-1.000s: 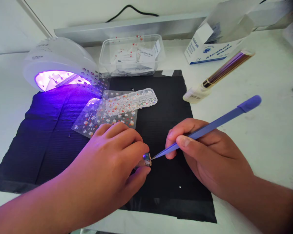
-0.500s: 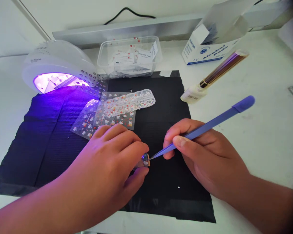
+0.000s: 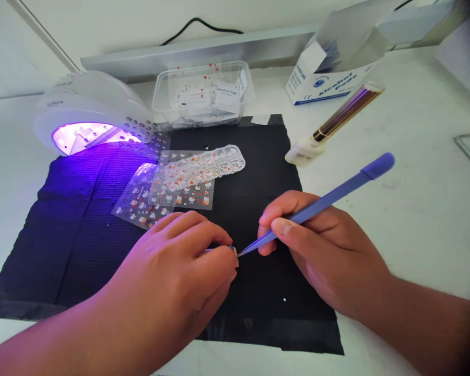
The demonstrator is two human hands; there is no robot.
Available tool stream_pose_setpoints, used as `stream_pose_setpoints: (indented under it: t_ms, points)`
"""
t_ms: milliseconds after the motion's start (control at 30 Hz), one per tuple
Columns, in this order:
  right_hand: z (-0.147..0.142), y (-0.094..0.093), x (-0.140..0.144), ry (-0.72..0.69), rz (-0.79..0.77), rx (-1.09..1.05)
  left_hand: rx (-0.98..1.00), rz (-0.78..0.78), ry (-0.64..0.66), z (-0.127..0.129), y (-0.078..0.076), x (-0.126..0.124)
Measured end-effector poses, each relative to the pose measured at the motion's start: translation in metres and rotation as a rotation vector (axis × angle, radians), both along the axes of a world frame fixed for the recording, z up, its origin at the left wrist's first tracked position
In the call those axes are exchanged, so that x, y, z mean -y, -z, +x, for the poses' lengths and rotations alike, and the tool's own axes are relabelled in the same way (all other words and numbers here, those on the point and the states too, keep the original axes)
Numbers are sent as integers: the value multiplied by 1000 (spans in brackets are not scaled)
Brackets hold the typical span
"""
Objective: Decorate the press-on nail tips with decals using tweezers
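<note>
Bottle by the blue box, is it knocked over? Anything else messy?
Yes. The bottle lies on its side on the table, cap on, nothing spilled. Sticker sheets overlap crookedly, partly on the lamp. A small white speck sits loose on the mat. The box stands open.

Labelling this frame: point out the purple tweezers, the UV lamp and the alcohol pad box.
purple tweezers [image 3: 317,204], head view, mid-shaft above the right hand.
UV lamp [image 3: 94,99], head view, white dome top.
alcohol pad box [image 3: 329,83], head view, printed front face.
</note>
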State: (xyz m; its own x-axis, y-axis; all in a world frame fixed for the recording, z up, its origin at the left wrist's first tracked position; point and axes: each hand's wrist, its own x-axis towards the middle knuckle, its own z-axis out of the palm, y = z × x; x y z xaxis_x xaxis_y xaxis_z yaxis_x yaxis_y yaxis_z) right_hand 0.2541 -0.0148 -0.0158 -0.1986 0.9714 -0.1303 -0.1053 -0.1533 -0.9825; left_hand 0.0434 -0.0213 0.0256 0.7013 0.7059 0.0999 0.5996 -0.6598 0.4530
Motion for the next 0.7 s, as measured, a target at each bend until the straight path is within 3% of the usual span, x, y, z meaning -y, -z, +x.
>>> stream_pose_setpoints:
  t_ms: [700]
  points:
    - [-3,-3,-3,-9,-6,14,58,39,-24,1,-1,0]
